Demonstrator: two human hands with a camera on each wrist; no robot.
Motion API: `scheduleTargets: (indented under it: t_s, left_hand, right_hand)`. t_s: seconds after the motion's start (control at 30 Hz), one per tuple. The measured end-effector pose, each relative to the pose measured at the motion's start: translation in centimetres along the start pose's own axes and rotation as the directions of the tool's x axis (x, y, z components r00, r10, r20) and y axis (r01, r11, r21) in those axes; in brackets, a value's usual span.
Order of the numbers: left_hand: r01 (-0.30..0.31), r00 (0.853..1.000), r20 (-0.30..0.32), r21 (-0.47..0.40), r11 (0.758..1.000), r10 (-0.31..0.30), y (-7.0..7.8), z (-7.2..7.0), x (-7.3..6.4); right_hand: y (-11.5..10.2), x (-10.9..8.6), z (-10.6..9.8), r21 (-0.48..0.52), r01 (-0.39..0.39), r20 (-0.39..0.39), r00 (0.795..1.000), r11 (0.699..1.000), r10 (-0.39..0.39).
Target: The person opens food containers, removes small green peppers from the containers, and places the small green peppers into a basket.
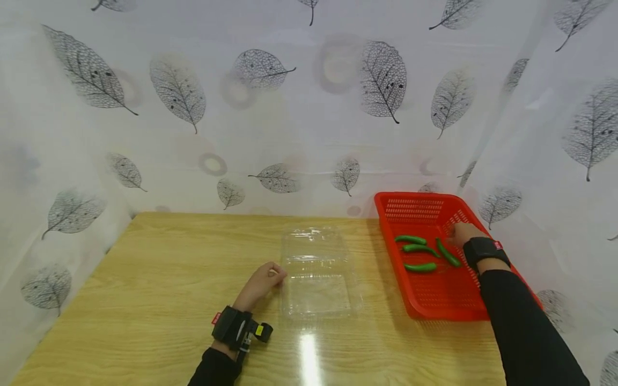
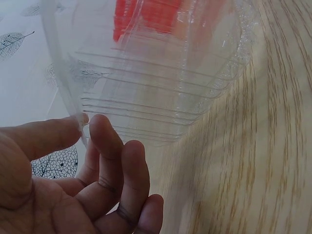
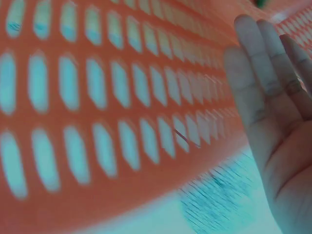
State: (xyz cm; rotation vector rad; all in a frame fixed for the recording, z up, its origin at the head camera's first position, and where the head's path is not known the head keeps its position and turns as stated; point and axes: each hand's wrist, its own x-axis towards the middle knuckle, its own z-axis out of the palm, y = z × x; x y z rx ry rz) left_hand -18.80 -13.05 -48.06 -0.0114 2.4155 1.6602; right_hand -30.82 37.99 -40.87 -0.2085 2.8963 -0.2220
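A clear plastic clamshell container [image 1: 318, 294] lies with its lid raised in the middle of the wooden table. My left hand [image 1: 264, 280] pinches its left edge between thumb and fingers [image 2: 105, 134], as the left wrist view shows. Several green chili peppers [image 1: 421, 267] lie on the floor of a red plastic basket [image 1: 410, 300]. My right hand [image 1: 465, 234] is inside the basket, right of the peppers and close to the slotted side wall. Its fingers [image 3: 251, 73] look straight in the right wrist view, and I see nothing held there.
The basket stands at the table's right end, its raised rim all round. A white sheet with leaf prints [image 1: 275, 177] hangs behind the table [image 1: 159, 279] and along both sides. Light glares off the wood in front of the container.
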Motion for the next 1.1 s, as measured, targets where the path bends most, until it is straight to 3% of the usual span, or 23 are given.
scheduleTargets:
  t_s: [0.23,0.47,0.63,0.9,1.1]
  left_hand:
    - [0.014,1.000,-0.004,0.013,1.000,-0.014,0.1,-0.3,0.2]
    - [0.007,1.000,0.002,0.014,1.000,-0.007,0.2,-0.2,0.1]
    - [0.016,1.000,0.000,0.009,1.000,-0.016,0.1,0.0,0.3]
    - [0.022,1.000,-0.011,0.033,0.999,-0.022,-0.1,-0.1,0.5]
    - [0.045,0.999,-0.012,0.031,0.999,-0.045,-0.3,0.0,0.2]
  right_hand:
    - [-4.6,-2.5,-2.2,-0.026,0.052,-0.160,0.985,0.998,-0.055]
    - [-9.8,-7.6,-3.3,0.006,0.123,-0.328,0.938,0.992,-0.115]
    - [-12.5,-10.3,-3.5,0.049,0.185,-0.372,0.915,0.982,-0.154]
    - [-14.8,-11.4,-1.3,0.106,0.243,-0.471,0.866,0.964,-0.167]
    - [-16.9,-11.2,0.7,0.178,0.260,-0.475,0.867,0.949,-0.149]
